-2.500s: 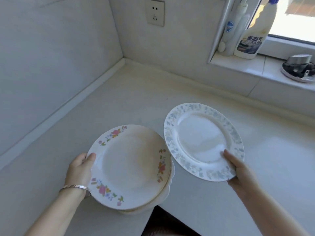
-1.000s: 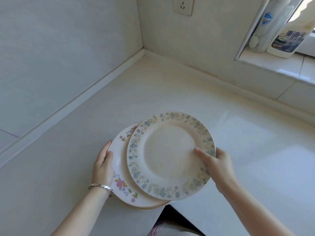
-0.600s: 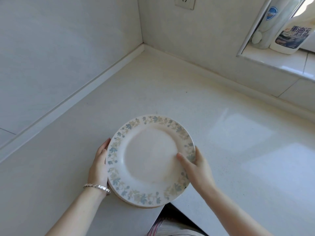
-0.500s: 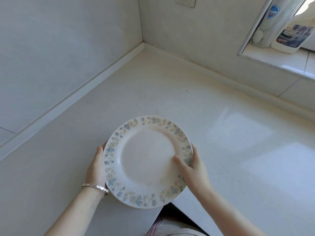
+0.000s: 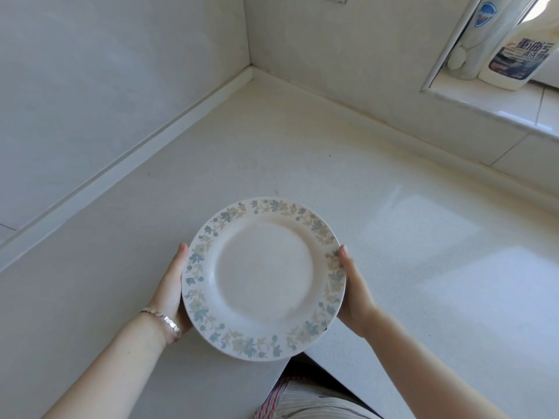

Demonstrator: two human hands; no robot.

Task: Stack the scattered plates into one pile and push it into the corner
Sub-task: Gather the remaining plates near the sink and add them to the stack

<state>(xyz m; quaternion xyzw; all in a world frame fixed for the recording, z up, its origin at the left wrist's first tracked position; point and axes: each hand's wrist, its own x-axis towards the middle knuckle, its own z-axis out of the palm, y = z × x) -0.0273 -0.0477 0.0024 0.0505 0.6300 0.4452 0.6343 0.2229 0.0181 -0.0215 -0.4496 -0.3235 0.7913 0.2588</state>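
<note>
A pile of plates (image 5: pixel 263 276) sits near the front edge of the white countertop (image 5: pixel 302 152). Its top plate is white with a blue and tan leaf rim, and it hides the plates beneath. My left hand (image 5: pixel 171 285), with a silver bracelet on the wrist, holds the pile's left side, thumb along the rim. My right hand (image 5: pixel 352 294) holds the right side the same way. The fingers of both hands are hidden under the plates. The corner (image 5: pixel 249 69) where the two walls meet lies far ahead, up and slightly left of the pile.
A raised strip runs along both walls at the counter's back. A window sill (image 5: pixel 484 104) at the upper right carries a white bottle (image 5: pixel 472 34) and a labelled cleaner bottle (image 5: pixel 520 55). The counter's front edge notches inward just below the pile, above my striped clothing (image 5: pixel 302 400).
My right hand carried the leaf-rimmed plate left onto the floral plates and centred it. Its thumb then came off the plate's face to the right rim; my left hand stayed on the left side.
</note>
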